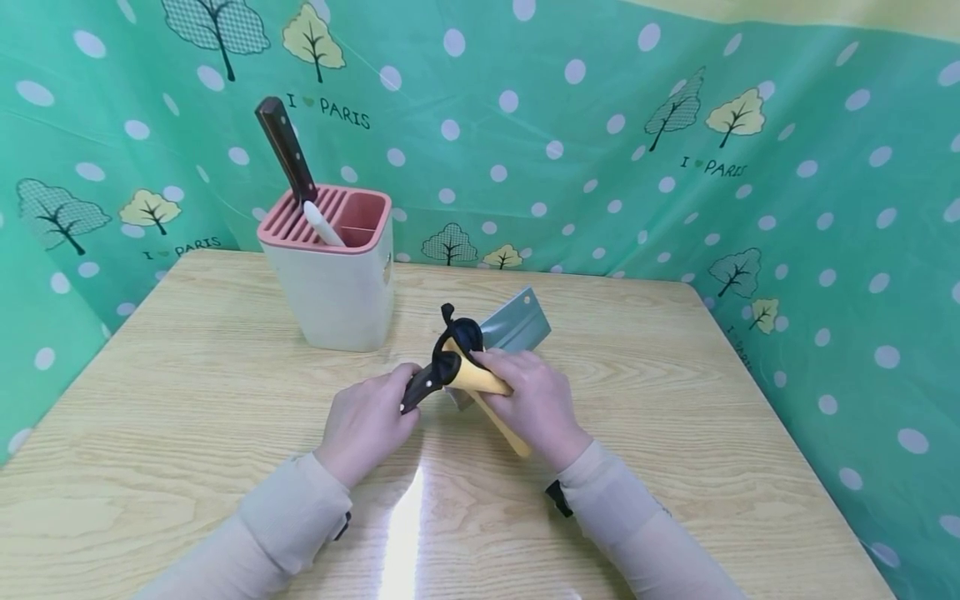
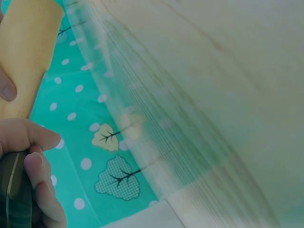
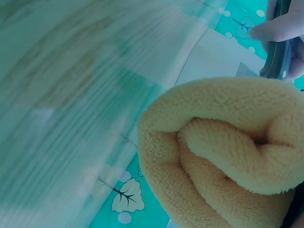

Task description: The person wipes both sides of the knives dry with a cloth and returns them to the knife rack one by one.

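Observation:
My left hand (image 1: 371,417) grips the dark riveted handle (image 1: 422,388) of a cleaver. The cleaver's broad grey blade (image 1: 521,323), with a hole near its corner, points away to the right. My right hand (image 1: 528,400) holds a folded yellow plush cloth (image 1: 480,379) with black parts (image 1: 467,335) against or beside the blade; whether it touches the steel is hidden. In the right wrist view the thick folds of the cloth (image 3: 223,142) cover much of the frame, with the left hand (image 3: 287,28) on the handle beyond.
A white knife block (image 1: 337,296) with a pink slotted top stands at the back left of the wooden table (image 1: 187,400). A dark-handled knife (image 1: 288,150) and a white-handled piece (image 1: 322,223) stand in it. A green dotted curtain (image 1: 525,167) hangs behind.

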### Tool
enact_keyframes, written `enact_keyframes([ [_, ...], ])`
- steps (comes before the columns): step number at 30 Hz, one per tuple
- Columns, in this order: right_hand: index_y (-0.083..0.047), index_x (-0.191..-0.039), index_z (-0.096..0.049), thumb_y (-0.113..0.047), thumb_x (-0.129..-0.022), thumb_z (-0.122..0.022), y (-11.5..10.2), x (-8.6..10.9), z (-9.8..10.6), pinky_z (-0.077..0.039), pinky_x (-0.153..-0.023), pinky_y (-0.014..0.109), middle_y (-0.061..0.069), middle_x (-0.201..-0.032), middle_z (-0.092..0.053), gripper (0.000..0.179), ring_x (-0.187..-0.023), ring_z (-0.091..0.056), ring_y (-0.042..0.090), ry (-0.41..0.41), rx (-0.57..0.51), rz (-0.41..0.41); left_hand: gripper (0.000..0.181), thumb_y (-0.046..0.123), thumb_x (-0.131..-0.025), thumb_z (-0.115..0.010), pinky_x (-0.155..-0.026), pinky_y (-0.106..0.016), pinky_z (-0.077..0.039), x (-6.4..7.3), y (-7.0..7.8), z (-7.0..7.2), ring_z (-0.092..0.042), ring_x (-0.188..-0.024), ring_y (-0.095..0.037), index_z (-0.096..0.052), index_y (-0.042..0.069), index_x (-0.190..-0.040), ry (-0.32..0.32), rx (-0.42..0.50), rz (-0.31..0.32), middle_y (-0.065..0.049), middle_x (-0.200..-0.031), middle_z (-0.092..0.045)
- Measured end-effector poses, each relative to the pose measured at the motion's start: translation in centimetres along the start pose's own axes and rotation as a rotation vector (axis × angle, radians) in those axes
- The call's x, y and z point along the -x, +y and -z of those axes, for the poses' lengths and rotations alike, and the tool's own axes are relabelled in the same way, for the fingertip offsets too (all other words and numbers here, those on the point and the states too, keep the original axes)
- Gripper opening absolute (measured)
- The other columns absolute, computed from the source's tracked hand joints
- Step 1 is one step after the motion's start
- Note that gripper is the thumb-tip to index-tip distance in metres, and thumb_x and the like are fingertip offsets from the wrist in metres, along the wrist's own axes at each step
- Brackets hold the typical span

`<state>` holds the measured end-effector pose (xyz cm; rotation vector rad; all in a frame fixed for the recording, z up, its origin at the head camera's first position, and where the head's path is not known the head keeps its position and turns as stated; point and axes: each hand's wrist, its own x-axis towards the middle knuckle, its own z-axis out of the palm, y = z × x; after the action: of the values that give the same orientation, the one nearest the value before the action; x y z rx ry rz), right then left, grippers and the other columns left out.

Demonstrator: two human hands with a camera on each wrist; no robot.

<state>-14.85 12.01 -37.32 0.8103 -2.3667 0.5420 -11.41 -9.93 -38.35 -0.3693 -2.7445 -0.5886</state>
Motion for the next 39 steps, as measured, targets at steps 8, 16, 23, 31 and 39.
enact_keyframes([
  [8, -0.018, -0.114, -0.075, -0.023, -0.077, -0.085, 0.5, 0.0, 0.1, -0.057, -0.061, 0.032, 0.004, -0.108, -0.076, 0.039, -0.084, -0.072, 0.019, -0.002, -0.003, -0.020, 0.036, 0.009, -0.075, -0.074, -0.045, -0.028, -0.033, 0.2, -0.1, -0.1, -0.046, -0.052, -0.012, -0.067, 0.011, -0.110, 0.004, -0.003, -0.002, 0.002, -0.071, -0.065],
  [16, -0.017, -0.114, -0.075, -0.020, -0.077, -0.085, 0.8, -0.1, 0.2, -0.057, -0.063, 0.033, 0.005, -0.109, -0.075, 0.039, -0.085, -0.072, 0.021, -0.010, 0.011, -0.047, 0.038, 0.009, -0.074, -0.076, -0.045, -0.027, -0.034, 0.2, -0.1, -0.2, -0.047, -0.052, -0.011, -0.066, 0.011, -0.111, 0.006, -0.012, -0.008, 0.001, -0.073, -0.067],
  [23, -0.018, -0.115, -0.075, -0.020, -0.077, -0.085, 1.2, -0.3, 0.2, -0.056, -0.061, 0.034, 0.004, -0.110, -0.075, 0.039, -0.086, -0.073, 0.022, -0.020, 0.018, -0.080, 0.036, 0.008, -0.075, -0.075, -0.046, -0.027, -0.034, 0.3, -0.2, -0.2, -0.046, -0.052, -0.011, -0.067, 0.010, -0.110, 0.009, -0.009, -0.010, 0.001, -0.071, -0.066],
  [31, -0.017, -0.115, -0.074, -0.020, -0.078, -0.084, 1.6, -0.4, 0.6, -0.056, -0.062, 0.034, 0.003, -0.113, -0.075, 0.038, -0.087, -0.073, 0.022, -0.022, 0.018, -0.111, 0.036, 0.009, -0.075, -0.076, -0.046, -0.027, -0.034, 0.4, -0.2, -0.1, -0.046, -0.052, -0.011, -0.066, 0.011, -0.110, 0.016, -0.012, -0.014, 0.001, -0.072, -0.067],
  [39, -0.016, -0.115, -0.074, -0.021, -0.079, -0.083, 2.0, -0.6, 0.8, -0.055, -0.061, 0.034, 0.003, -0.112, -0.075, 0.037, -0.085, -0.072, 0.022, -0.005, 0.020, -0.118, 0.037, 0.009, -0.075, -0.075, -0.046, -0.027, -0.034, 0.6, -0.2, 0.0, -0.046, -0.052, -0.011, -0.067, 0.011, -0.111, 0.018, -0.015, -0.010, 0.000, -0.073, -0.068],
])
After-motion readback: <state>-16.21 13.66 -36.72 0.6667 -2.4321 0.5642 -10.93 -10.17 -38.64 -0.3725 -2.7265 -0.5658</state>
